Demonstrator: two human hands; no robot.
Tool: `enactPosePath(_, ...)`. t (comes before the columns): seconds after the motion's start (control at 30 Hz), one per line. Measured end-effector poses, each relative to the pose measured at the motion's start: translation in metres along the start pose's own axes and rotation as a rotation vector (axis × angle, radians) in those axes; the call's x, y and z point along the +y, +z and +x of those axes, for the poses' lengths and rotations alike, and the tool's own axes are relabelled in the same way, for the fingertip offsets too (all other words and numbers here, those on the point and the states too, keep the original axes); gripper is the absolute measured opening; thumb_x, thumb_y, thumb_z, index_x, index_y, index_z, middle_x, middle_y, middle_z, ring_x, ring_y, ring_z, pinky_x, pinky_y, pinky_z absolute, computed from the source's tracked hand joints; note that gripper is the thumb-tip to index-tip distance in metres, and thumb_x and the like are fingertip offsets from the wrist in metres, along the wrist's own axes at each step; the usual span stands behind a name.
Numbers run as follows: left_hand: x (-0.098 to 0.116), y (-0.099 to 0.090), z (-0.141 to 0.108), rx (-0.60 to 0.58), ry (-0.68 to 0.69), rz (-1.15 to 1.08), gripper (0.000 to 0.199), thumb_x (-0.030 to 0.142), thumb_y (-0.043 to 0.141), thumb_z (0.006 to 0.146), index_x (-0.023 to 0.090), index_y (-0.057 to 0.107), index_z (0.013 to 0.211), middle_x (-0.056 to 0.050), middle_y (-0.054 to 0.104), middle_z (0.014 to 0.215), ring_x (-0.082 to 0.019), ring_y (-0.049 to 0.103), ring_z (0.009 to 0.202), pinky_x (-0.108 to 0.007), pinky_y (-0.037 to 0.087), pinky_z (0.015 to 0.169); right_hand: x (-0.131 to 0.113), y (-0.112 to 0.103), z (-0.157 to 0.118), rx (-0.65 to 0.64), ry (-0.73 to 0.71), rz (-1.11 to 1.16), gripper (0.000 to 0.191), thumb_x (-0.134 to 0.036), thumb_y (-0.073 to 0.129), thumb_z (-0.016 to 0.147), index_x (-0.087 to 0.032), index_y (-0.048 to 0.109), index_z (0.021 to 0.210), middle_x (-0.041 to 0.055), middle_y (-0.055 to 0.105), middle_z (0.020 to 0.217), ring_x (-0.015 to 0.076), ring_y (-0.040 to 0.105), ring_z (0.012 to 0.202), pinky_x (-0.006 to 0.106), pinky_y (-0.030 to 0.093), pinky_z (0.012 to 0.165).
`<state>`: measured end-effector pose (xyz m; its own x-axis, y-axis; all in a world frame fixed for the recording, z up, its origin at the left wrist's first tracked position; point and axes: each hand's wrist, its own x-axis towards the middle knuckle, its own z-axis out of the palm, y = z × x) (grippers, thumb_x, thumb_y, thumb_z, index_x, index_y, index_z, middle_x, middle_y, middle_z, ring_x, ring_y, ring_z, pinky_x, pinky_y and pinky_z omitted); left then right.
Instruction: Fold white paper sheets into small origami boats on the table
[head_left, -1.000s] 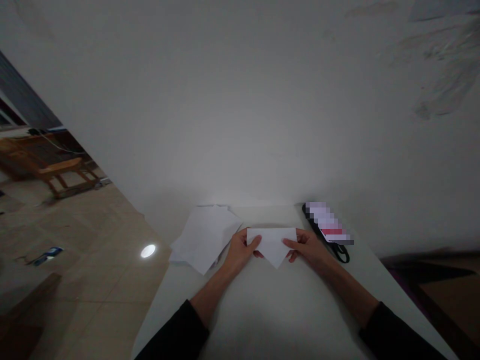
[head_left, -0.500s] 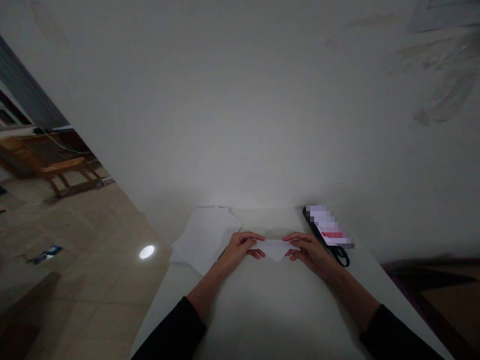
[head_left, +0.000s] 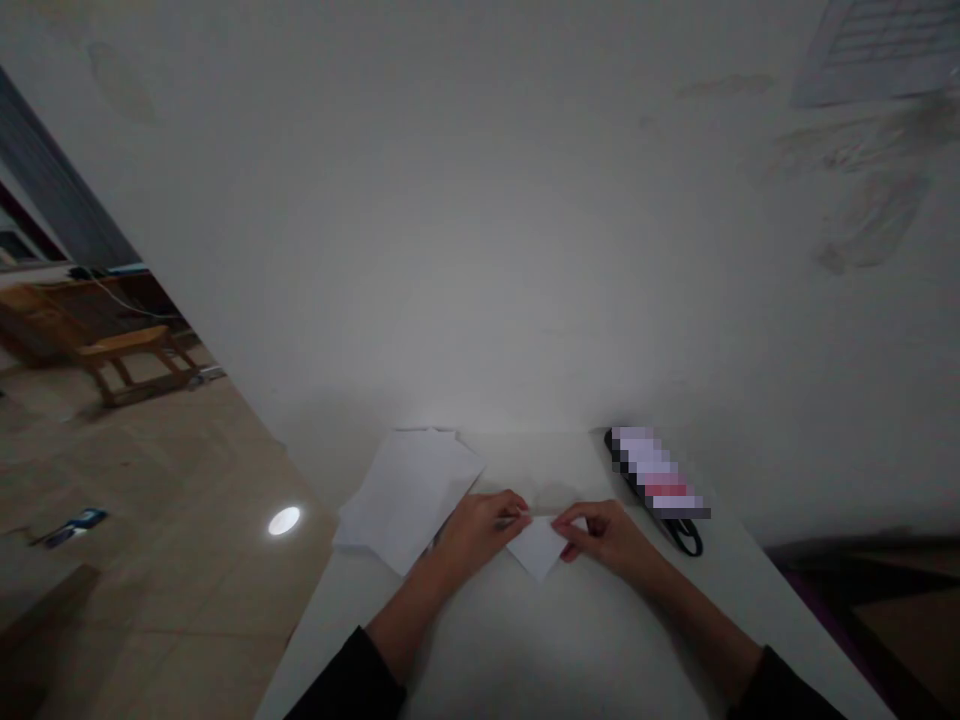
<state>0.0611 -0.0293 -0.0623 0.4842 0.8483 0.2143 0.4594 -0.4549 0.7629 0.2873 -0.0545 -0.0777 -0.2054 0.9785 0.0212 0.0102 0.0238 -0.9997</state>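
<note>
A small folded piece of white paper is between my two hands, with one corner pointing down toward me. My left hand pinches its upper left edge between thumb and fingers. On the other side, my right hand has thumb and index finger closed on the upper right edge. Beside my left hand lies a pile of white paper sheets. To the right of my right hand rests a phone with a blurred screen, and a black loop shows at its lower end.
The white table stands against a pale wall. Tiled floor lies to the left, with a wooden chair farther off. Brown and dark things sit beyond the table's right edge.
My hands have come closer together along the paper's upper edge. More of the paper's pointed part shows below them. The whole view has shifted slightly.
</note>
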Motion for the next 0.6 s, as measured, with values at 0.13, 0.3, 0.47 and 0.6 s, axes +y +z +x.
enactPosePath(0.13, 0.014, 0.004, -0.006, -0.051, 0.108, 0.29, 0.029, 0.041, 0.052, 0.093, 0.022, 0.074, 0.099, -0.007, 0.076, 0.092, -0.02, 0.069, 0.081, -0.029, 0.049, 0.077, 0.0, 0.012, -0.006, -0.118, -0.062, -0.158, 0.026, -0.043, 0.069, 0.08, -0.019, 0.074, 0.091, 0.0028, 0.073, 0.068, 0.02, 0.072, 0.058, 0.025, 0.052, 0.051)
enactPosePath(0.3, 0.016, 0.006, -0.003, -0.092, 0.067, 0.193, 0.025, 0.039, 0.057, 0.091, 0.021, 0.075, 0.091, -0.003, 0.075, 0.08, -0.015, 0.065, 0.067, -0.023, 0.045, 0.066, 0.0, 0.011, -0.005, -0.077, -0.044, -0.052, 0.032, -0.048, 0.065, 0.082, -0.02, 0.073, 0.095, 0.0022, 0.073, 0.069, 0.02, 0.072, 0.057, 0.03, 0.057, 0.055)
enactPosePath(0.47, 0.007, -0.001, 0.001, -0.078, 0.001, 0.119, 0.026, 0.038, 0.056, 0.091, 0.019, 0.075, 0.086, -0.002, 0.072, 0.073, -0.015, 0.064, 0.065, -0.023, 0.046, 0.064, 0.001, -0.001, 0.004, -0.075, 0.018, 0.142, 0.038, -0.054, 0.072, 0.073, -0.017, 0.074, 0.084, 0.0032, 0.071, 0.067, 0.0205, 0.069, 0.06, 0.036, 0.06, 0.058)
enactPosePath(0.6, 0.016, -0.003, -0.003, 0.04, 0.134, 0.366, 0.032, 0.033, 0.042, 0.098, 0.019, 0.07, 0.105, -0.009, 0.073, 0.101, -0.022, 0.067, 0.091, -0.034, 0.05, 0.084, 0.001, -0.011, 0.008, 0.049, 0.066, 0.198, 0.043, -0.055, 0.079, 0.065, -0.016, 0.074, 0.082, 0.0025, 0.069, 0.063, 0.0195, 0.067, 0.055, 0.036, 0.06, 0.056)
